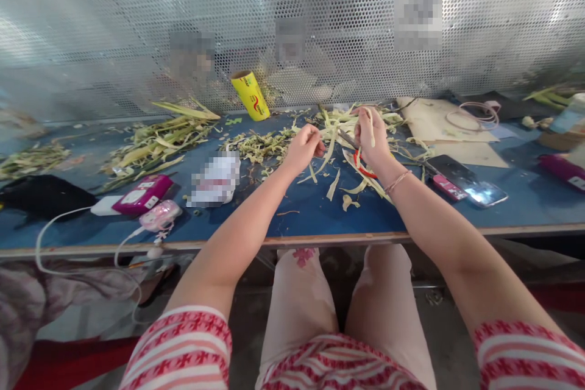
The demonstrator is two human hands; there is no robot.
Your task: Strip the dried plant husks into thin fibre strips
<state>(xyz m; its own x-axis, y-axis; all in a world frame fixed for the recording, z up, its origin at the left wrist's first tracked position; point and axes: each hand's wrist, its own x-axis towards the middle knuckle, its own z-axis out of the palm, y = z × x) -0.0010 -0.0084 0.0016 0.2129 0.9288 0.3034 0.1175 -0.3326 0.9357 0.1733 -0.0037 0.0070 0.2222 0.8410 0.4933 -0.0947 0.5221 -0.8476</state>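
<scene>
The right hand (372, 139) is closed, with a pale strip (371, 126) pinched in its fingers, over the blue table (292, 222). A gray blade (348, 139) and a red handle (363, 169) show beside that hand; they may be scissors, but the view is too poor to be sure. The left hand (303, 149) is near it, with its fingers curled in. I cannot tell if it pinches anything. More pale peels (334, 186) lie loose on the table near both hands. A yellow tube (251, 96) is behind the left hand, close to the metal screen (338, 6).
</scene>
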